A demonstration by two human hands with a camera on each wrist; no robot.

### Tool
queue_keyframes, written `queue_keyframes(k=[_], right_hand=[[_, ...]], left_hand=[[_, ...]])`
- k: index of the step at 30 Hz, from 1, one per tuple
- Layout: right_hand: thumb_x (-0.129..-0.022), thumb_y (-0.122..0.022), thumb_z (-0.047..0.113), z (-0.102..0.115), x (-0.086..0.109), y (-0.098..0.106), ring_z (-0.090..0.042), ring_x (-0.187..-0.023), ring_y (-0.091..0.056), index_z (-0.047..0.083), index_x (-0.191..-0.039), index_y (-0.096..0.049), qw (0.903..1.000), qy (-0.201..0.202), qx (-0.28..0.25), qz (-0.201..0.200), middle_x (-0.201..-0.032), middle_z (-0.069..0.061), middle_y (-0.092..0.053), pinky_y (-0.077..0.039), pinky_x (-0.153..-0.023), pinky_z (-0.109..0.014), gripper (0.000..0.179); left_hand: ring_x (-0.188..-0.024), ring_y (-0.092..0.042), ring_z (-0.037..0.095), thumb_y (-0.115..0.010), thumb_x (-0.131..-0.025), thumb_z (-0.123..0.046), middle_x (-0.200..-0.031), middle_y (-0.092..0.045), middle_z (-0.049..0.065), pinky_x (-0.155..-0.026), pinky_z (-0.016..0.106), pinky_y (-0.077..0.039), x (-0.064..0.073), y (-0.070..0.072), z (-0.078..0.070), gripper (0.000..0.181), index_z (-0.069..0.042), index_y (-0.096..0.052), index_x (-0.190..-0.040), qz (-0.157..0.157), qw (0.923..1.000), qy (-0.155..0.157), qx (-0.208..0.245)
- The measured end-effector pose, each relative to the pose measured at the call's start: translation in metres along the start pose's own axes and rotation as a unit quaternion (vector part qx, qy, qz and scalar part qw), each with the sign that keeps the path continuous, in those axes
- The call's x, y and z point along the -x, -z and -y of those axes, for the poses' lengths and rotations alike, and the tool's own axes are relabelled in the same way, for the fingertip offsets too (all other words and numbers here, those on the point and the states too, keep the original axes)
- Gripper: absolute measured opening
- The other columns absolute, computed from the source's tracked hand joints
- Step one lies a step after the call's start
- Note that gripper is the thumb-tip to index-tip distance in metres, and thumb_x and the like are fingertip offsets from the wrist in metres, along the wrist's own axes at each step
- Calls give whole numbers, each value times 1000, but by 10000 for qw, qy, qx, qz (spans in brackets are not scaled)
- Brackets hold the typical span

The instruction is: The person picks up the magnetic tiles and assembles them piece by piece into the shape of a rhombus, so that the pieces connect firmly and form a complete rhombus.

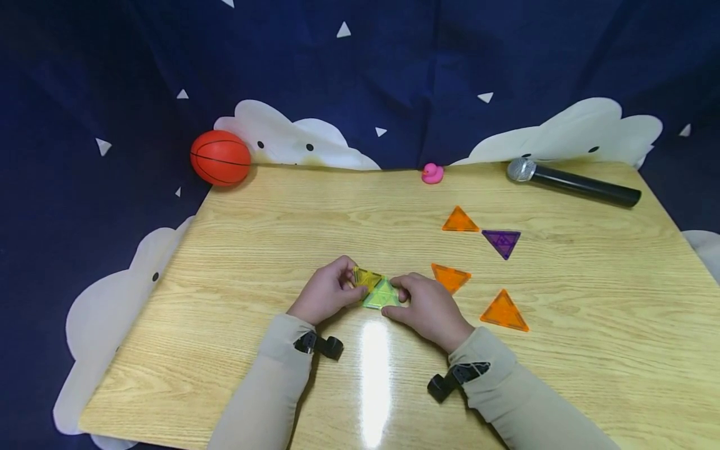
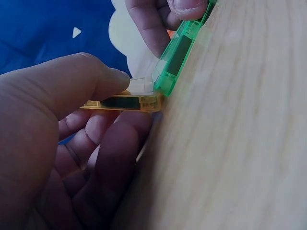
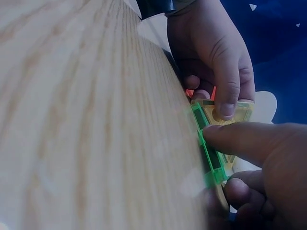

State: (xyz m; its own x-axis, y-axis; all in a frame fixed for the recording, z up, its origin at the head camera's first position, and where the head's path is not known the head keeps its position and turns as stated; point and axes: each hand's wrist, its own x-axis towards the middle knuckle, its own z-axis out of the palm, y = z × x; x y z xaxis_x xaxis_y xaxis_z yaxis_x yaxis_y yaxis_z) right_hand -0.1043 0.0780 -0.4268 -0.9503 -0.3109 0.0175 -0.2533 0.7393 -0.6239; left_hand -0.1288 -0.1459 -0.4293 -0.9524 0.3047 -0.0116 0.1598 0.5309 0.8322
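Between thumb and fingers, my left hand [image 1: 326, 292] pinches a yellow triangular magnetic tile [image 1: 366, 278]. This tile is raised at an angle in the left wrist view, one corner meeting the green tile [image 2: 176, 60]. My right hand [image 1: 430, 310] grips that green triangular magnetic tile, its thumb at the near edge and its fingers at the right side. The green tile lies low on the wooden table, edge against the yellow tile [image 3: 240, 111] in the right wrist view. Just right of my right hand lies an orange triangular tile [image 1: 452, 277].
More orange tiles [image 1: 504, 311] [image 1: 460, 220] and a purple triangular tile [image 1: 502, 242] lie on the right of the table [image 1: 253, 250]. Along the back are a red ball [image 1: 220, 158], a pink rubber duck [image 1: 432, 174] and a microphone [image 1: 579, 184].
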Motion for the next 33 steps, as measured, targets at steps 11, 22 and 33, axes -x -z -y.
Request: queue_keyframes(k=[11, 22, 33], right_hand=[[-84, -82, 21, -15, 10, 26, -15, -73, -52, 6, -110, -73, 9889, 389, -287, -1408, -84, 1, -58, -45, -66, -32, 31], [-78, -86, 29, -38, 16, 49, -33, -103, -47, 5, -121, -68, 9905, -6, 199, -1358, -110, -13, -54, -30, -86, -48, 53], [-78, -86, 38, -54, 23, 65, -41, -115, -43, 1, -129, -62, 9938, -477, 398, -924, -119, -20, -52, -26, -90, -57, 67]], left_hand=[[-71, -52, 13, -80, -86, -16, -85, -58, -1, -63, 26, -44, -1, 0, -2, 26, -13, -56, -95, -12, 9999, -109, -78], [-71, -52, 14, -79, -85, -16, -85, -58, 0, -62, 25, -44, 1, 1, 1, 26, -13, -56, -96, 1, 10000, 8, 3], [-72, -53, 14, -79, -85, -14, -87, -58, 1, -63, 25, -45, -1, 1, 3, 25, -12, -57, -97, 3, 10000, -66, 24]])
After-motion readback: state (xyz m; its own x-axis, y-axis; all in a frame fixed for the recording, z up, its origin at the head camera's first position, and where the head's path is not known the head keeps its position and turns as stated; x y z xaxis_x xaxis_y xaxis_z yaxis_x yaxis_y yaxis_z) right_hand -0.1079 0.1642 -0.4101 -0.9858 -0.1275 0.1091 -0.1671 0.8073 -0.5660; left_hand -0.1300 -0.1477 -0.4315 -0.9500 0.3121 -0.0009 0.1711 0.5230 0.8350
